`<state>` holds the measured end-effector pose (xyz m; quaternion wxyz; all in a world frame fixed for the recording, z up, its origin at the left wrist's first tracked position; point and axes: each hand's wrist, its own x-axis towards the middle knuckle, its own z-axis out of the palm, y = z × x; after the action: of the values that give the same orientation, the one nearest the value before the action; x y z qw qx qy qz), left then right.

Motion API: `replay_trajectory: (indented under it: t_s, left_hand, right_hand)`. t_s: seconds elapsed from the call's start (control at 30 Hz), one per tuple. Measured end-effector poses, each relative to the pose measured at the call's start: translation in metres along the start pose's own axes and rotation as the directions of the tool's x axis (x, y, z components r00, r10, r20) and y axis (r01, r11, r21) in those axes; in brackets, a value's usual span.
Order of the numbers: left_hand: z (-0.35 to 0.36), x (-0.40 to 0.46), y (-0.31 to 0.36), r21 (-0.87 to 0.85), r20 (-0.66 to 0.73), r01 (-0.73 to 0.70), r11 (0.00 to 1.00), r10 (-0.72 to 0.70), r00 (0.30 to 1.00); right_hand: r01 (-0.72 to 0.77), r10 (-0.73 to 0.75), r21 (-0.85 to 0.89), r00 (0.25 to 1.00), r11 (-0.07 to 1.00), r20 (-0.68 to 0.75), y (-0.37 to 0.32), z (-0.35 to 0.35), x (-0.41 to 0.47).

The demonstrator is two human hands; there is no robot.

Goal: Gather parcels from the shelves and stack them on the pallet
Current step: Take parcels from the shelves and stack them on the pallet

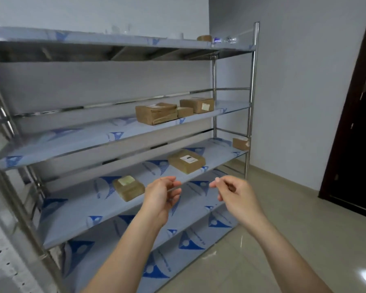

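Parcels (128,188) lie just beyond both hands (loosely curled, holding nothing) on the shelf (76,210).

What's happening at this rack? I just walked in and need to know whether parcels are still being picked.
A person stands at a metal shelf rack with both hands raised and empty: the left hand and right hand hold nothing, fingers loosely curled. Brown parcels still sit on the shelves: three grouped on the upper middle shelf, and below it a labelled one, another by the left hand, and a small one at the far end. No pallet is in view.
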<state>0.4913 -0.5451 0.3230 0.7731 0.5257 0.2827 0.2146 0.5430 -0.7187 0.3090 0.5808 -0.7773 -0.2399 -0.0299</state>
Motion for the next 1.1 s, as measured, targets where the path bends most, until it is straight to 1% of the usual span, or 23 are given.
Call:
replay_trajectory:
  t_s: [0.13,0.2,0.3,0.4,0.53,0.6,0.7,0.83,0.93,1.1]
  left_hand:
    - [0.037,0.068,-0.011,0.025,0.07,0.083,0.996,-0.084,0.994]
    - [0.053,0.104,-0.018,0.034,0.075,0.111,0.993,-0.113,0.991]
    - [0.079,0.153,-0.021,0.046,0.07,0.124,0.991,-0.127,0.989]
    - [0.107,0.204,-0.011,0.033,0.04,0.056,0.998,-0.058,0.998]
    - [0.148,0.275,0.019,0.03,-0.02,-0.043,0.999,0.043,0.999]
    - [0.169,0.304,0.033,0.035,-0.033,-0.085,0.996,0.086,0.996]
    - [0.191,0.34,0.056,0.04,-0.058,-0.174,0.984,0.176,0.983]
    - [0.206,0.383,0.076,0.083,-0.11,-0.194,0.978,0.202,0.973]
    - [0.226,0.422,0.074,0.117,-0.057,-0.169,0.979,0.176,0.983]
    - [0.269,0.494,0.045,0.209,0.099,-0.1,0.973,0.08,0.992]
  right_hand:
    - [-0.071,0.072,0.026,0.996,0.997,-0.046,0.038,0.003,0.057]
    - [-0.094,0.096,0.031,0.994,0.995,-0.051,0.056,0.004,0.088]
    - [-0.087,0.088,0.026,0.994,0.996,-0.057,0.08,0.004,0.141]
    - [-0.063,0.064,0.052,0.998,0.997,-0.021,0.1,0.009,0.203]
    - [-0.009,0.005,0.058,0.998,0.998,0.06,0.119,0.012,0.296]
    - [0.011,-0.015,0.061,0.998,0.998,0.068,0.123,0.009,0.344]
    - [0.064,-0.068,0.09,0.997,0.994,0.038,0.121,0.01,0.412]
    - [0.074,-0.091,0.169,0.991,0.983,0.094,0.123,0.035,0.47]
    - [0.047,-0.064,0.175,0.993,0.983,0.097,0.144,0.049,0.504]
    - [-0.018,0.02,0.12,1.0,0.993,-0.022,0.205,0.032,0.557]
